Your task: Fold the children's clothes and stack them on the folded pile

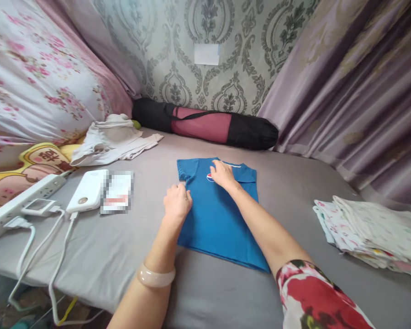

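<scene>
A blue T-shirt (219, 219) lies on the grey bed sheet, collar away from me, with a round red, white and blue logo on its chest. Its right sleeve is folded in over the body, while the left sleeve points outward with a ruffled hem. My left hand (178, 201) is closed on the shirt's left side edge, just below that sleeve; its fingertips are partly hidden. Over the chest, beside the logo and below the collar, my right hand (223, 173) touches the fabric with its fingers stretched out and slightly bent.
Folded patterned cloths (373, 233) are stacked at right. At left are a crumpled white garment (109, 139), a white power bank (89, 189), a blurred flat item (117, 192), a power strip (23, 205) with cables and a yellow cushion (10, 187). A long black-and-pink bag (205, 123) lies along the wall.
</scene>
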### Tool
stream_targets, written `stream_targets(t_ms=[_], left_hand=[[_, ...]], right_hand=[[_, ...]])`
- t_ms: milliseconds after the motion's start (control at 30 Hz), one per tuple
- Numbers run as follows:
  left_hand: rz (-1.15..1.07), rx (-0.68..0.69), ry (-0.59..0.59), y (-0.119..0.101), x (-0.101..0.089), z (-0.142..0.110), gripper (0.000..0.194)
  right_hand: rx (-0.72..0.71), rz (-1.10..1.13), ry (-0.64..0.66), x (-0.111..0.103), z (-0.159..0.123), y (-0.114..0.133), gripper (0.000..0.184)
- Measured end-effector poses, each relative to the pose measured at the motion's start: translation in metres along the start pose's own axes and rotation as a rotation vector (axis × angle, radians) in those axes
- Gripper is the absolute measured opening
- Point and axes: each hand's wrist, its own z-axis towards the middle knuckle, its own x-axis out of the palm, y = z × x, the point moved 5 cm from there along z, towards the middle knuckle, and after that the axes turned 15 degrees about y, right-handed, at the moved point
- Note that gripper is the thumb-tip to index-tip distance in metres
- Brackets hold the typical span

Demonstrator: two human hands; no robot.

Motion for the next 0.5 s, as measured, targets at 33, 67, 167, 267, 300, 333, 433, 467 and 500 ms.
stream_targets(t_ms=[33, 67, 167, 267, 300, 333, 433, 467, 500], left_hand=[[-0.003, -0.01, 0.0, 0.002, 0.0, 0.001, 0.031], [-0.007, -0.019, 0.002, 0.005, -0.001, 0.002, 0.031], [-0.017, -0.037, 0.033, 0.009, 0.0, 0.006, 0.03], [-0.036, -0.061, 0.091, 0.013, 0.0, 0.008, 0.031], [-0.046, -0.068, 0.112, 0.014, 0.0, 0.009, 0.031], [-0.056, -0.073, 0.13, 0.015, 0.0, 0.009, 0.031], [-0.08, -0.068, 0.171, 0.017, 0.0, 0.011, 0.032], [-0.086, -0.059, 0.181, 0.017, 0.0, 0.011, 0.032], [-0.09, -0.048, 0.19, 0.017, 0.001, 0.012, 0.032]], right_hand=[[-0.039, 0.035, 0.028, 0.003, 0.006, 0.017, 0.036], [-0.08, 0.069, 0.065, 0.007, 0.013, 0.033, 0.033], [-0.152, 0.144, 0.161, 0.018, 0.031, 0.073, 0.028], [-0.13, 0.154, 0.244, 0.029, 0.044, 0.101, 0.025], [-0.106, 0.147, 0.264, 0.032, 0.047, 0.107, 0.025], [-0.077, 0.135, 0.277, 0.035, 0.048, 0.113, 0.026], [0.019, 0.106, 0.287, 0.043, 0.051, 0.123, 0.043], [0.049, 0.107, 0.282, 0.045, 0.051, 0.125, 0.05], [0.074, 0.116, 0.275, 0.047, 0.052, 0.126, 0.054]])
